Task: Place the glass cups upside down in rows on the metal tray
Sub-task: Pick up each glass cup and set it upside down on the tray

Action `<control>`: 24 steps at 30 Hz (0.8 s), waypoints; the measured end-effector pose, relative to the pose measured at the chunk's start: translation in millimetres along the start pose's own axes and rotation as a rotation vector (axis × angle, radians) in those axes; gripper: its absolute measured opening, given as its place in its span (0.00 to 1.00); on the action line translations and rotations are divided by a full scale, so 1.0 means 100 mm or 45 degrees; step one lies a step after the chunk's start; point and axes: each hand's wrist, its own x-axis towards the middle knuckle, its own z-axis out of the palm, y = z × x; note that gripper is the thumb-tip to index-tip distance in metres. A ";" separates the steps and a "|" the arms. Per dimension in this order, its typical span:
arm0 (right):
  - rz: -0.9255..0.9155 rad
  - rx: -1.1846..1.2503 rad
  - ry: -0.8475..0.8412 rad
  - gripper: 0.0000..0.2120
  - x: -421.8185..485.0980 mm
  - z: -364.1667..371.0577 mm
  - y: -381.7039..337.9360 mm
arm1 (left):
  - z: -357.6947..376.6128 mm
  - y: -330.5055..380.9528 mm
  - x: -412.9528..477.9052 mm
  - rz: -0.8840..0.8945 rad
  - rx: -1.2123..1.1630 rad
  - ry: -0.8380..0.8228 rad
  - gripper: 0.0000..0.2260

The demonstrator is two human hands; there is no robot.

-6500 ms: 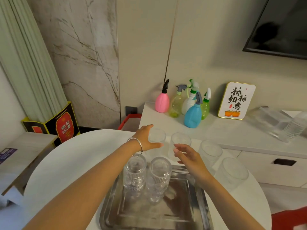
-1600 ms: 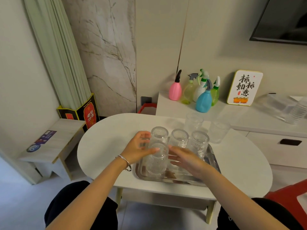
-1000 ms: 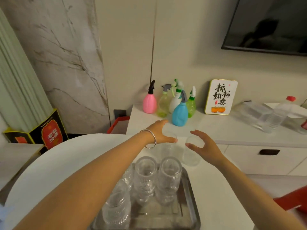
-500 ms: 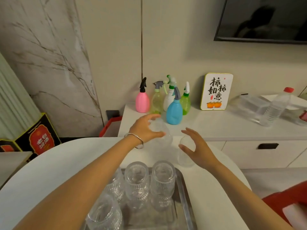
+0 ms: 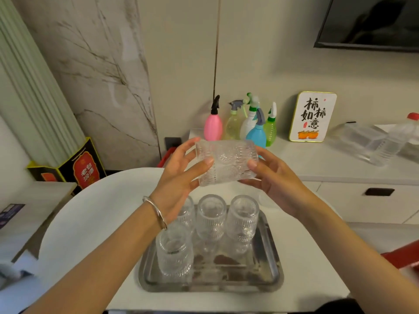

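White round table point(image 5: 95, 214) up front, marble wall and pale cabinet behind. Fingers point(image 5: 205, 163) of the left hand point(image 5: 179, 177) curled onto one end of the glass stuff held in the air, thumb on the near side; right hand point(image 5: 275, 177) clamped on the other end, thumb tip pressed on the ribbed surface. Looks like two held glass cups point(image 5: 226, 163) lying sideways, side by side and touching, hard to tell where one ends. Silver bangle point(image 5: 156, 214) on the left wrist. Right below: metal tray point(image 5: 275, 264) on the table with four upside-down cups point(image 5: 210, 218), three in the back row (leftmost half hidden by the wrist), one alone in front on the left point(image 5: 174, 254). Further out: spray bottles point(image 5: 256, 130) on the cabinet, pink, yellow-green, white, blue, green, plus a sign with calligraphy point(image 5: 311, 116), clear plastic bottles point(image 5: 394, 141) at far right, dark screen up top
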 end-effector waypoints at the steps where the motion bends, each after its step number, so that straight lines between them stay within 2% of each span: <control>1: -0.014 -0.018 -0.013 0.30 -0.06 0.02 -0.02 | -0.01 -0.01 -0.06 0.002 0.022 -0.018 0.29; 4: -0.013 -0.107 0.006 0.32 -0.23 0.07 -0.03 | -0.05 -0.06 -0.23 0.009 0.167 -0.030 0.27; 10: 0.018 -0.491 0.009 0.35 -0.46 0.06 0.03 | -0.35 -0.46 -0.41 0.038 0.695 -0.053 0.25; 14: 0.051 -0.875 -0.070 0.33 -0.54 0.09 0.12 | -0.66 -0.84 -0.47 0.026 1.423 -0.162 0.21; 16: 0.055 -1.000 -0.127 0.35 -0.55 0.15 0.22 | -0.73 -0.93 -0.49 -0.006 1.652 -0.213 0.22; 24: 0.101 -1.312 -0.201 0.36 -0.55 0.33 0.65 | -0.74 -0.94 -0.49 -0.027 1.720 -0.248 0.25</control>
